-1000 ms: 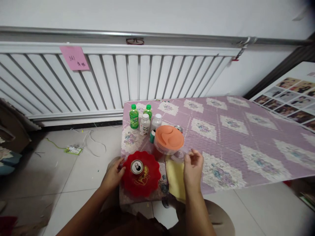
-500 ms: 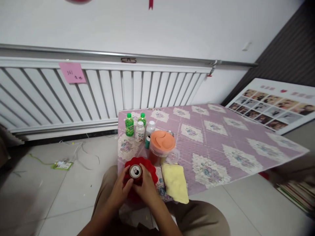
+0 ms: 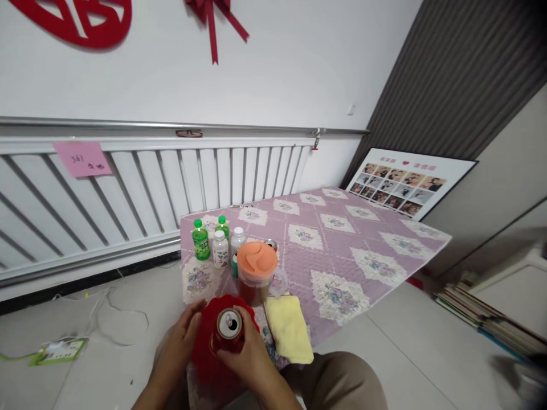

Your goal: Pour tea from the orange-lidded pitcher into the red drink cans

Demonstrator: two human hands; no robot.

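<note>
My right hand point(image 3: 248, 350) is wrapped round an opened red drink can point(image 3: 229, 330), thumb on the near side and fingers on the far side. The can is upright above a red scalloped tray point(image 3: 203, 364). At the tray's left edge is my left hand point(image 3: 184, 327), apart from the can, its fingers loosely bent with nothing in them. Just beyond the can stands a clear pitcher point(image 3: 255, 290) with an orange lid point(image 3: 257, 259) and some dark contents. A folded yellow cloth point(image 3: 289, 329) lies to the right of my right hand.
Behind the pitcher are green-capped bottles point(image 3: 200, 240), white-capped bottles point(image 3: 220, 250), a green can point(image 3: 235, 265) and another can point(image 3: 270, 244). A floral purple cloth point(image 3: 299, 273) covers the table. A white radiator point(image 3: 239, 171) runs along the wall; a power strip point(image 3: 60, 351) lies on the floor.
My left hand has let go of the red can and moved left; my right hand still holds it. The view has turned right and tilted upward.
</note>
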